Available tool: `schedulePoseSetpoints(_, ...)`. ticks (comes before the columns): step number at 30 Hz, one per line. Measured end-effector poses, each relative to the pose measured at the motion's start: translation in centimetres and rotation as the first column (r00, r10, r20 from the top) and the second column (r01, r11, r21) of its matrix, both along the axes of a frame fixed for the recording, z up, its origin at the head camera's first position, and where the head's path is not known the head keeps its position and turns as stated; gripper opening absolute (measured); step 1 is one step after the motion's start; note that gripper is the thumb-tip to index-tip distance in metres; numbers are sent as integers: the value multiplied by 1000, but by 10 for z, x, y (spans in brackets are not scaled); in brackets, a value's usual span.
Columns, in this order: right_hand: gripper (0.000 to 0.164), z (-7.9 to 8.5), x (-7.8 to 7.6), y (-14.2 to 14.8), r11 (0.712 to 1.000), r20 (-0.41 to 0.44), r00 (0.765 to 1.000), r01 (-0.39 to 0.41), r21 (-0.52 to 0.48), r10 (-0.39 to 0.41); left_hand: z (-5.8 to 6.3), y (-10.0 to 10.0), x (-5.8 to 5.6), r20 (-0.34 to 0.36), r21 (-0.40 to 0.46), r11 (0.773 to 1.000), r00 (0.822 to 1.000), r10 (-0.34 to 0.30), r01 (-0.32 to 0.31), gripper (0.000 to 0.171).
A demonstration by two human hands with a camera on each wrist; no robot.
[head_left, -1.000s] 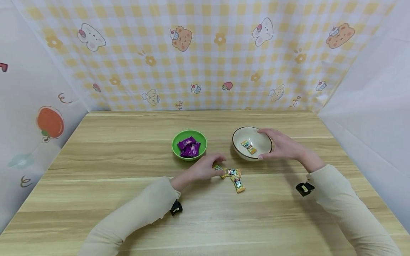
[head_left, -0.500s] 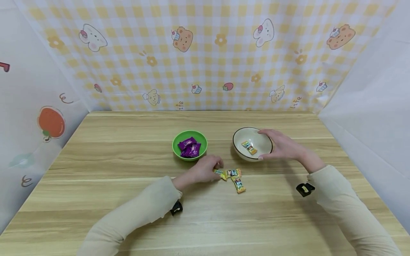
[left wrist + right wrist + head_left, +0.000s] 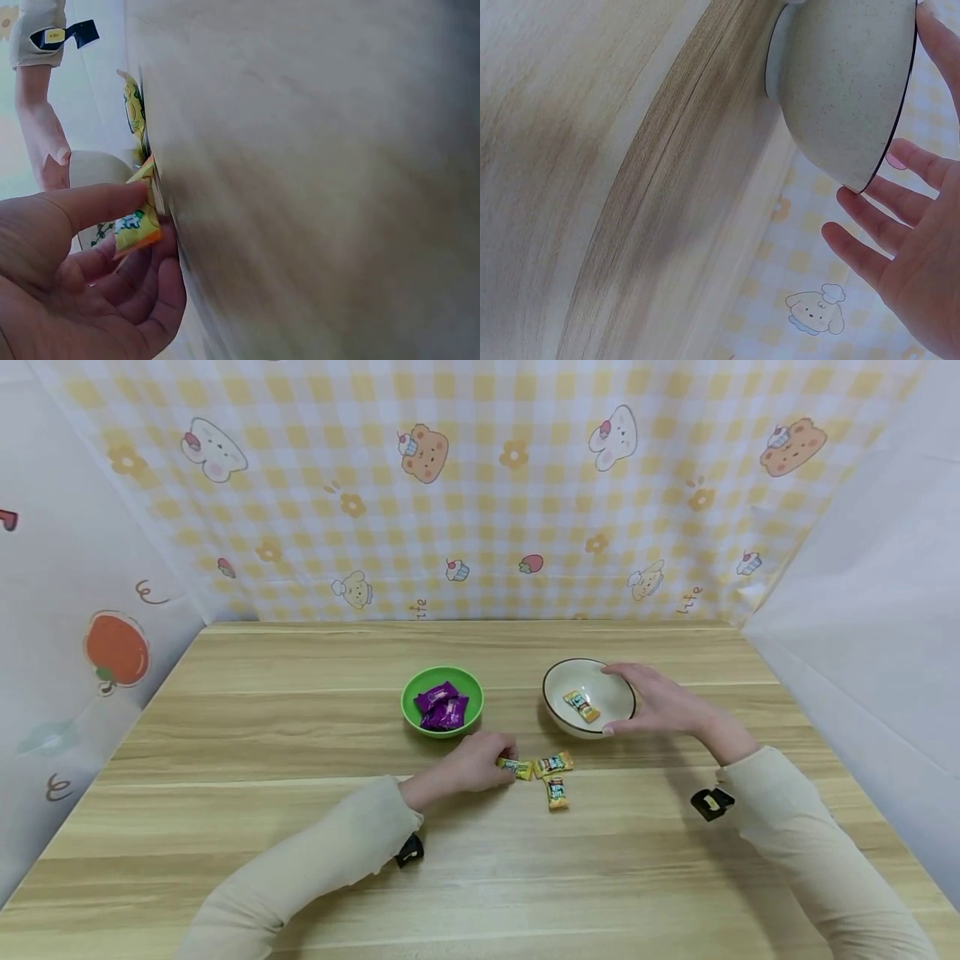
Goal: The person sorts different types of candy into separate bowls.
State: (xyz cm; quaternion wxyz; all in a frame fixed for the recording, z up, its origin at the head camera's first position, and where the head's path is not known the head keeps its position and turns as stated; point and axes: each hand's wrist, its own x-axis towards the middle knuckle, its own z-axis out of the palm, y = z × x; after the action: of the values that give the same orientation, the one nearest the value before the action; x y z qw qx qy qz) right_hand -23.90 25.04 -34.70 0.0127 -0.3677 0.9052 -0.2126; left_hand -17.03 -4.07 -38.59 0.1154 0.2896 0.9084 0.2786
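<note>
My left hand [image 3: 474, 764] is low over the table and pinches a yellow wrapped candy [image 3: 138, 217] between thumb and fingers. Two more yellow wrapped candies lie just right of it: the upper candy [image 3: 553, 764] and the lower candy [image 3: 557, 793]. Farther back stands a cream bowl [image 3: 553, 720] with a dark rim, a single yellow candy [image 3: 582, 706] inside. My right hand [image 3: 660, 700] holds this bowl at its right side, thumb on the near rim and fingers at the far rim. In the right wrist view the bowl's speckled outside [image 3: 840, 90] shows beside the fingers.
A green bowl [image 3: 408, 710] with several purple wrapped candies [image 3: 444, 706] stands left of the cream bowl. All rest on a wood-grain table [image 3: 525, 885]. A yellow checked curtain [image 3: 480, 510] hangs behind the table's back edge, with pale sheets at both sides.
My left hand has drawn back slightly and now has a candy in its fingers. The two candies beside it have shifted and turned a little. The right hand stays at the bowl.
</note>
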Motion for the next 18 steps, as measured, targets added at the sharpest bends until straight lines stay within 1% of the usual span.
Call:
schedulePoseSetpoints(7, 88, -1, -1, 0, 1000, 15, 1000, 2, 1, -2, 6, -4, 3, 63, 76, 997, 998, 23, -27, 11)
schedulePoseSetpoints(12, 87, 0, -1, 0, 1000, 15, 1000, -2, -2, 2, 14, -8, 1, 148, 161, 985, 988, 41, -65, 11)
schedulePoseSetpoints(15, 87, 0, -1, 0, 1000, 13, 1000, -3, -5, 3, 19, -8, -2, 218, 223, 970, 975, 47, -97, 11)
schedulePoseSetpoints(16, 87, 0, -1, 0, 1000, 14, 1000, -2, -6, 2, 20, -8, -2, 255, 246, 962, 965, 55, -120, 12)
schedulePoseSetpoints(18, 87, 0, -1, 1, 1000, 17, 1000, -1, -5, 1, 23, -6, -3, 338, 294, 941, 939, 64, -170, 13)
